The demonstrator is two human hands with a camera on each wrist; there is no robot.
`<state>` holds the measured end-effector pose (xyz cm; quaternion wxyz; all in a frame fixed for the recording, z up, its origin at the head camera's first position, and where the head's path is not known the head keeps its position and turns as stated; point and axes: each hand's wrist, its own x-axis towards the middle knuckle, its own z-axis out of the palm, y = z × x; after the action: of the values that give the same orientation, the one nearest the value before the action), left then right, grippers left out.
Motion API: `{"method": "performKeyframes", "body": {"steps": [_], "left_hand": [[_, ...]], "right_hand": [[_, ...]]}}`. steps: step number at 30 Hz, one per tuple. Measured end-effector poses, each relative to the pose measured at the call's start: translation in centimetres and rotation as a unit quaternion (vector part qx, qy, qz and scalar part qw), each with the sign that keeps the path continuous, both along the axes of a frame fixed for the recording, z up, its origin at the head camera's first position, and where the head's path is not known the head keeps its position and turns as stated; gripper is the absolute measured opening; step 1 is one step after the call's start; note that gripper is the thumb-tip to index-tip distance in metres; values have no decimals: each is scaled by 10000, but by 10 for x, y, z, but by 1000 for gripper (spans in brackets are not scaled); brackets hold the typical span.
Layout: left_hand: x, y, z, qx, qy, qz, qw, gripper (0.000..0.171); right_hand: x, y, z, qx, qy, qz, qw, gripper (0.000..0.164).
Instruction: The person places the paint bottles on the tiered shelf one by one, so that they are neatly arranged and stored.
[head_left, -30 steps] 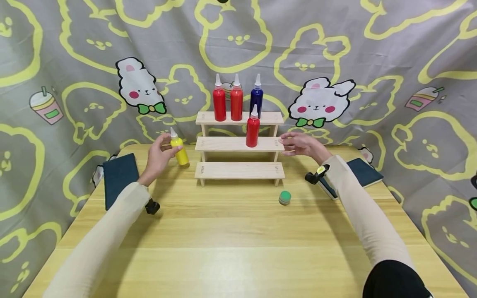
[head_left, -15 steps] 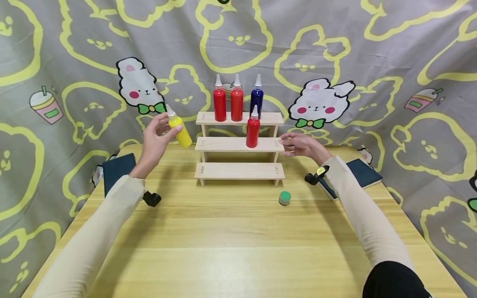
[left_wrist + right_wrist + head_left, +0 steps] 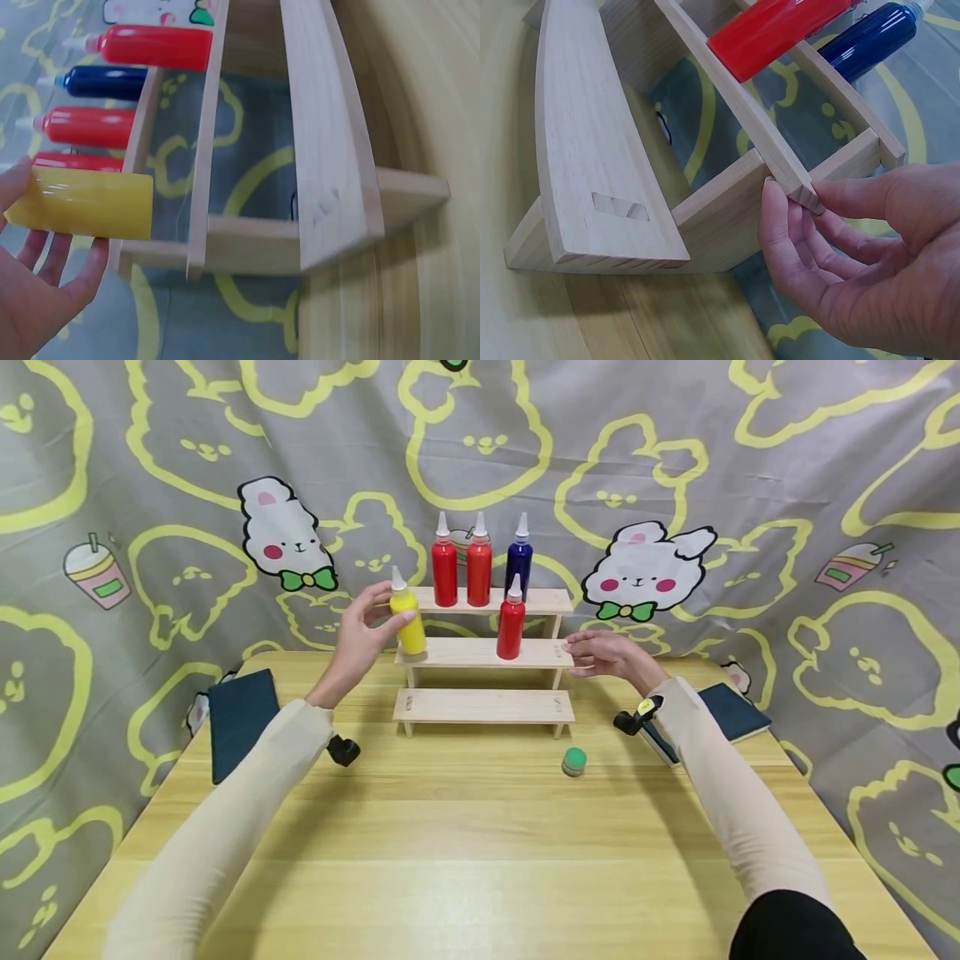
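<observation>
My left hand (image 3: 362,639) grips a yellow squeeze bottle (image 3: 408,625) with a white pointed nozzle. In the left wrist view the yellow bottle (image 3: 86,202) lies between thumb and fingers, its base a little above the middle step. It is near the left end of a three-step wooden display rack (image 3: 483,705). At the rack's right side my right hand (image 3: 611,654) pinches the end of the middle step; the right wrist view shows thumb and fingers about that corner (image 3: 804,193). On the same step stands a red squeeze bottle (image 3: 510,628).
Two red bottles (image 3: 444,573) and a dark blue bottle (image 3: 519,562) stand on the top step. A small green-lidded jar (image 3: 574,762) sits on the table (image 3: 480,860) before the rack. Dark notebooks lie left (image 3: 243,722) and right (image 3: 723,714). A patterned curtain (image 3: 480,410) hangs behind.
My left hand has lifted the yellow bottle off the table and carried it right to the rack's middle step. My right hand keeps its place at the step's end.
</observation>
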<state>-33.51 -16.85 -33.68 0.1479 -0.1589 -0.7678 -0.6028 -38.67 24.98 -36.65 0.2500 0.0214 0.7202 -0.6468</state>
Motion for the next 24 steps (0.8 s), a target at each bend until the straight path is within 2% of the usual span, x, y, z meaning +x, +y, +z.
{"method": "performKeyframes", "body": {"steps": [7, 12, 15, 20, 24], "left_hand": [[-9, 26, -1, -60, -88, -258, 9996, 58], [-16, 41, -9, -133, -198, -295, 9993, 57], [-17, 50, -14, -99, -128, -406, 9990, 56], [-20, 58, -15, -197, 108, -483, 9986, 55], [-23, 57, -15, -408, 98, -411, 9983, 56]], "right_hand": [[1, -1, 1, 21, 29, 30, 10000, 20], [0, -1, -1, 42, 42, 17, 10000, 18], [0, 0, -2, -20, 28, 24, 10000, 17], [1, 1, -2, -77, 27, 2, 10000, 18], [1, 1, -2, -108, 38, 24, 9999, 19]]}}
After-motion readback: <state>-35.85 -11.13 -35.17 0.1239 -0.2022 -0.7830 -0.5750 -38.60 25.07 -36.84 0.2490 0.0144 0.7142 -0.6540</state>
